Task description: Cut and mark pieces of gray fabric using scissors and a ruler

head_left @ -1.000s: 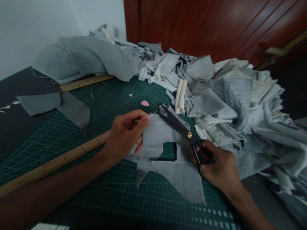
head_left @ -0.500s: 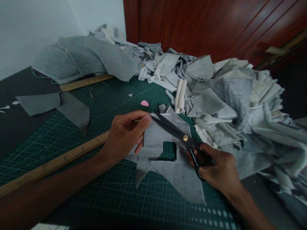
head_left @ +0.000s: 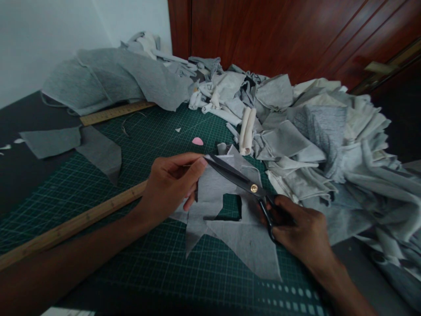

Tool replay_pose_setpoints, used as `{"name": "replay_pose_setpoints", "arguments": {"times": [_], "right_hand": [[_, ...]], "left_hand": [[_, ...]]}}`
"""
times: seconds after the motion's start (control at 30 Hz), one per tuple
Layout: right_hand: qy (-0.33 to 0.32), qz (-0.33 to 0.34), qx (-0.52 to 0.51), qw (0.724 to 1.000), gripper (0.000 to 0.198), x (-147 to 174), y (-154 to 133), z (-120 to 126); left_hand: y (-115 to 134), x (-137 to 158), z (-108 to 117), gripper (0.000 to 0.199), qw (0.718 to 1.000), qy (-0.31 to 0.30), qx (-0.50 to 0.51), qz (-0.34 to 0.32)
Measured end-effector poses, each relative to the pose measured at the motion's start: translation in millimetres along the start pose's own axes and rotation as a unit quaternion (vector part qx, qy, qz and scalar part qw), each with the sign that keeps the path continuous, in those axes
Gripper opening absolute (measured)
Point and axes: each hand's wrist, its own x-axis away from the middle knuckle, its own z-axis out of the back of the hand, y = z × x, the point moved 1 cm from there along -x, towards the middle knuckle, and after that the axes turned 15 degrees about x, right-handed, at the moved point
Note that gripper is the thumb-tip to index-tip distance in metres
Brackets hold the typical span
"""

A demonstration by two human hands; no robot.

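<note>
My left hand pinches the upper left corner of a grey fabric piece between thumb and forefinger. In my right hand is a pair of black scissors with a brass pivot; my fingers are in the handles. The blades lie nearly together along the fabric's upper edge, and their tips reach my left fingertips. A pale stitched line runs along that edge. Below the blades, green shows through a squarish gap in the fabric. The lower part of the cloth spreads flat over the cutting mat.
A wooden ruler passes under my left forearm, and a second ruler lies farther back. Grey and white fabric scraps heap along the back and right. A pink chalk piece and loose grey offcuts rest on the left and middle.
The scissor blades have closed slightly, with the lower handle shifting up a little. My left hand keeps its pinch on the fabric corner. The whole view has shifted very slightly.
</note>
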Motion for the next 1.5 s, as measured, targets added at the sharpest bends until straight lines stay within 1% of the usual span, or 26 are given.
{"name": "replay_pose_setpoints", "arguments": {"times": [0.13, 0.3, 0.4, 0.5, 0.7, 0.9, 1.07, 1.27, 1.37, 1.5], "right_hand": [[-0.014, -0.015, 0.000, 1.000, 0.011, 3.0, 2.9, -1.5], [-0.022, -0.008, -0.016, 1.000, 0.009, 4.1, 4.3, -1.5], [-0.030, -0.012, -0.017, 0.999, 0.010, 2.5, 3.7, -0.6], [-0.022, -0.007, -0.015, 1.000, 0.010, 1.2, 3.3, 1.1], [-0.024, -0.007, -0.002, 1.000, 0.015, 2.5, 5.2, 4.4], [-0.037, -0.038, -0.023, 0.998, 0.014, 2.8, 4.3, 3.2], [-0.018, -0.059, -0.046, 0.997, 0.014, 1.1, 5.3, 0.9], [0.022, -0.030, -0.036, 0.999, 0.013, -1.2, 2.5, -0.3], [0.020, -0.021, -0.038, 0.999, 0.013, -1.4, -0.3, -0.5], [0.006, -0.026, -0.037, 0.999, 0.015, -1.1, -0.9, -0.5]], "left_hand": [[-0.2, 0.0, 0.9, 0.014, 1.000, -0.005, -0.004, -0.011], [-1.4, -0.5, 2.4, 0.015, 1.000, -0.012, -0.013, -0.008], [-2.7, -0.9, 3.5, 0.017, 1.000, -0.022, -0.007, -0.019], [-4.2, -1.1, 4.7, 0.019, 0.999, -0.026, -0.008, -0.026], [-4.4, -1.1, 4.2, 0.017, 1.000, -0.012, -0.009, -0.014], [-2.5, -2.2, 2.7, 0.014, 1.000, 0.005, -0.029, -0.010], [-2.8, -3.8, 5.2, 0.014, 1.000, 0.005, -0.021, -0.002], [-3.5, -5.5, 4.4, 0.015, 1.000, 0.008, 0.012, 0.010], [-2.1, -6.8, 2.3, 0.014, 1.000, 0.018, 0.017, 0.015], [-1.0, -7.7, 1.5, 0.013, 0.999, 0.017, 0.020, 0.028]]}}
